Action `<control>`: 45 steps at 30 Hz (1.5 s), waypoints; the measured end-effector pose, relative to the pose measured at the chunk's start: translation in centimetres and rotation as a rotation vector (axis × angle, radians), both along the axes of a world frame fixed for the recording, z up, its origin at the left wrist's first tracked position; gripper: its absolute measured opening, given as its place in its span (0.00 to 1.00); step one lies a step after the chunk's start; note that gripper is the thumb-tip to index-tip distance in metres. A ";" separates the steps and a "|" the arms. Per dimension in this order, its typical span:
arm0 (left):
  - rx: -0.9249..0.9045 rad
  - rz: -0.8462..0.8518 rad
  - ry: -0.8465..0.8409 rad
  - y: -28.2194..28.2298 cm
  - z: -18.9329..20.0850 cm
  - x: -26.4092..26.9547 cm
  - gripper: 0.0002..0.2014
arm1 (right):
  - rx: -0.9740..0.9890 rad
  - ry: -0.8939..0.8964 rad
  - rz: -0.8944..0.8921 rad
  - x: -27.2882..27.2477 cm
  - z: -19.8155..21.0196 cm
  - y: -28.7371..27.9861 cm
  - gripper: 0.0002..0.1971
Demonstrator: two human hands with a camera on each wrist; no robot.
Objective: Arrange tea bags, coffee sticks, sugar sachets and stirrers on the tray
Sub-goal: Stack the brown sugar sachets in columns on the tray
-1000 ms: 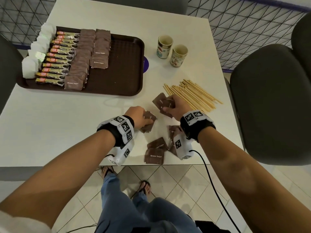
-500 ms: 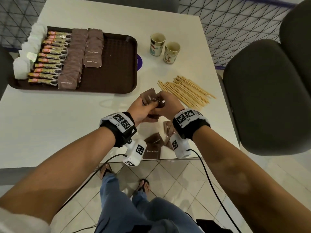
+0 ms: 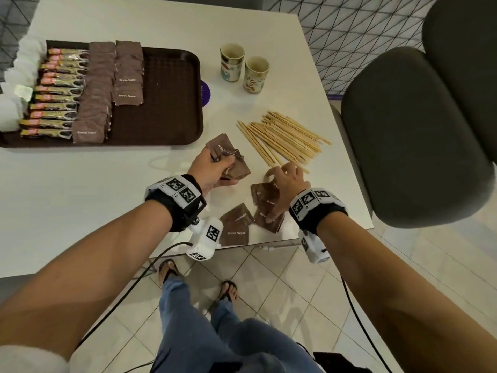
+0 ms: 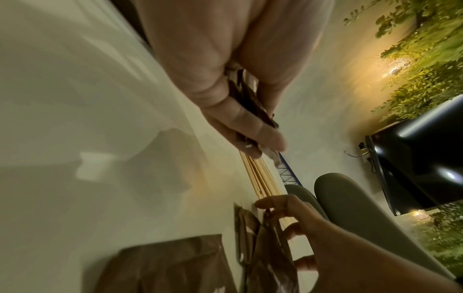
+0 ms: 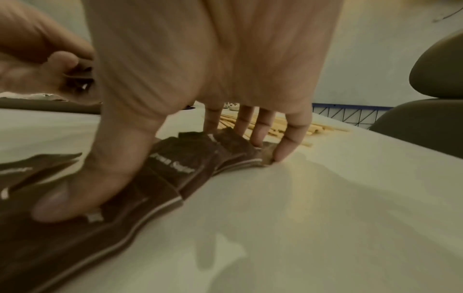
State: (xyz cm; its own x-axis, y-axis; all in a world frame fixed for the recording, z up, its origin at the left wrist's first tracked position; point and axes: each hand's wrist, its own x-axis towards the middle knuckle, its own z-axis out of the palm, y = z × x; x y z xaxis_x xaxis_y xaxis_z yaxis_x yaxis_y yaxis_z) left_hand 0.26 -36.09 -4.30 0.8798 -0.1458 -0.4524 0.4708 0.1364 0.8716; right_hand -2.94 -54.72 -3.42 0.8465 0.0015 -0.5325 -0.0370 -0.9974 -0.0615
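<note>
Lower centre, at the table (image 3: 80, 189) near edge: loose sachets (image 3: 236, 224) printed "Brown Sugar", the right hand (image 3: 286, 188) spread over them, thumb and fingertips pressing the pile down. Just left, the left hand (image 3: 212, 170) gripping a fan of sachets (image 3: 231, 160); bare tabletop to its left. Beyond, stirrers (image 3: 285, 138) centre-right, tray (image 3: 172, 103) upper left, right half bare, two cups (image 3: 243, 67) behind.

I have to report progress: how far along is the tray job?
Done: white tea bags, coffee sticks and two sugar rows on the brown tray. In hand: left hand holds brown sugar sachets; right hand gathers more. Left: wooden stirrers.
</note>
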 end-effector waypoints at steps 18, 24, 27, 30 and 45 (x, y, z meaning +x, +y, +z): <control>0.073 0.052 0.045 3.5 -0.6 0.0 0.14 | 0.243 -0.098 -0.005 3.2 -1.0 5.0 0.36; 0.109 0.082 0.097 4.3 -0.7 0.6 0.16 | 0.235 -0.019 -0.021 4.2 -0.8 5.6 0.32; 0.110 0.084 0.099 4.7 -0.9 0.8 0.15 | 0.225 -0.025 0.018 4.6 -0.6 5.8 0.27; 0.123 0.072 0.101 4.8 -1.0 1.0 0.14 | 0.192 -0.035 0.045 4.9 -0.4 5.9 0.26; 0.155 -0.009 0.077 6.7 0.0 2.1 0.11 | 0.809 0.043 -0.310 7.0 3.1 7.6 0.14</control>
